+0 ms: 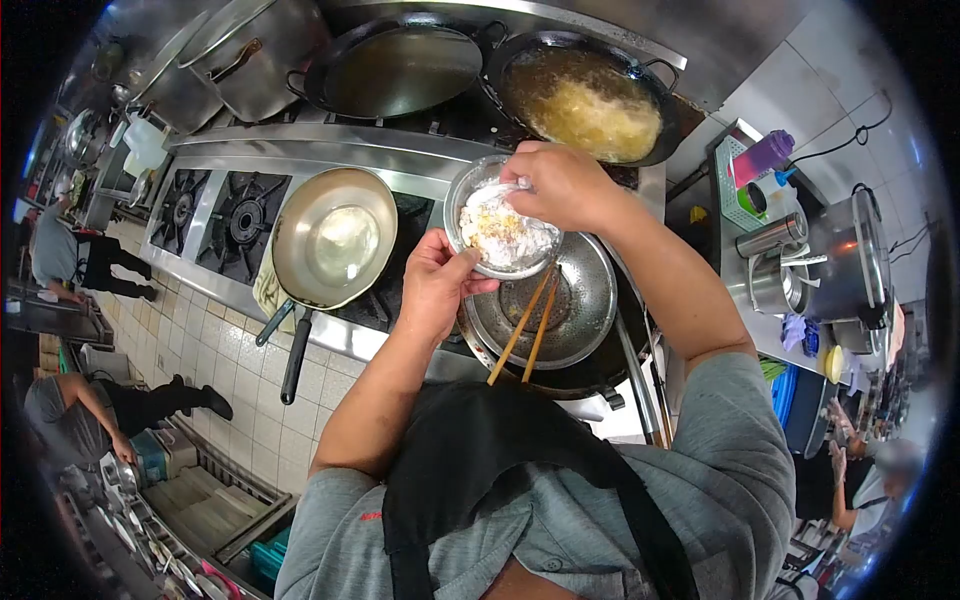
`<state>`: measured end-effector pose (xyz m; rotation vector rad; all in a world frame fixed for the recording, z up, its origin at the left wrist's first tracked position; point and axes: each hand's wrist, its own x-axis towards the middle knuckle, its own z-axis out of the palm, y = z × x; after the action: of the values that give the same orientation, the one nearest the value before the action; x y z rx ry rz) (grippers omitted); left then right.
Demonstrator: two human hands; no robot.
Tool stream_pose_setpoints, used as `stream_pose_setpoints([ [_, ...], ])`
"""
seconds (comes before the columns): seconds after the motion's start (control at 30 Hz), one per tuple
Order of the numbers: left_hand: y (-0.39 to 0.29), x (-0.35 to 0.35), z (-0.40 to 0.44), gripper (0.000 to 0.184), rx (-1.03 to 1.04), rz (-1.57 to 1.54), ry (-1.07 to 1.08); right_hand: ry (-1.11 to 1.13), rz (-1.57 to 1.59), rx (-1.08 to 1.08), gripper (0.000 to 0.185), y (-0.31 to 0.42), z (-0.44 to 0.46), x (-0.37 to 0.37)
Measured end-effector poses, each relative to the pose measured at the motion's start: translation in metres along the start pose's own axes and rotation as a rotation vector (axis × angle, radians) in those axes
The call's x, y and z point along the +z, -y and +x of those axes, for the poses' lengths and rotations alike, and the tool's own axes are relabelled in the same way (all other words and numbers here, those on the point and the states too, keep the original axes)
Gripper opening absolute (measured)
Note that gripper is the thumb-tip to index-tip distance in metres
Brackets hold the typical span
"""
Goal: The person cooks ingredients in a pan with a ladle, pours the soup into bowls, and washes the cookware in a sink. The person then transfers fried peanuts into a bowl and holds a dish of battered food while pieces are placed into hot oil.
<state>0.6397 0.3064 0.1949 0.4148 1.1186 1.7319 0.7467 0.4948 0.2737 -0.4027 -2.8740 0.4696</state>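
Note:
My left hand [440,280] grips the lower left rim of a metal bowl [457,195] holding white powder and yellowish pieces [500,235]. Over the bowl's upper right side, my right hand [550,180] has its fingers closed on some of the white-coated food. Below the bowl sits a perforated metal strainer [580,340], with a pair of wooden chopsticks [522,330] leaning across its edge. Just beyond my hands, a wok [515,75] on the stove contains bubbling yellow food in oil [600,118].
A second wok [400,70] and large pots [255,60] stand at the back. Left is a pan [340,235] with its handle outward, near burners [245,215]. A counter with a purple bottle [765,155] lies right. Other people [75,250] are at both sides.

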Motion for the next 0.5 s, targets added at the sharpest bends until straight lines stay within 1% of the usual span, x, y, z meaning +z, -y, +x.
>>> stream_pose_setpoints([
  [0.07,0.001,-0.003,0.001,0.010,-0.042,0.009,-0.018,-0.030,0.002,-0.002,0.027,-0.001,-0.001,-0.001],
  [0.13,0.000,-0.002,0.003,0.011,-0.036,-0.007,-0.004,-0.074,0.168,0.089,0.028,-0.002,0.000,-0.008],
  [0.2,-0.005,0.002,0.004,0.012,-0.028,-0.020,0.013,-0.099,0.205,0.093,0.026,0.000,0.000,-0.014],
  [0.27,-0.013,0.009,0.003,0.007,-0.032,-0.013,0.023,-0.128,0.242,0.097,0.025,0.001,0.001,-0.017],
  [0.33,-0.017,0.012,0.004,0.008,-0.033,-0.028,0.030,-0.177,0.460,0.212,0.026,0.002,0.002,-0.019],
  [0.37,-0.018,0.013,0.004,0.008,-0.036,-0.040,0.035,-0.178,0.460,0.213,0.026,0.001,0.001,-0.019],
  [0.43,-0.016,0.010,0.006,0.009,-0.046,-0.027,0.025,-0.141,0.662,0.253,0.017,-0.002,0.001,-0.019],
  [0.5,-0.013,0.008,0.007,0.010,-0.054,-0.016,0.012,-0.152,0.598,0.244,0.017,-0.002,0.003,-0.029],
])
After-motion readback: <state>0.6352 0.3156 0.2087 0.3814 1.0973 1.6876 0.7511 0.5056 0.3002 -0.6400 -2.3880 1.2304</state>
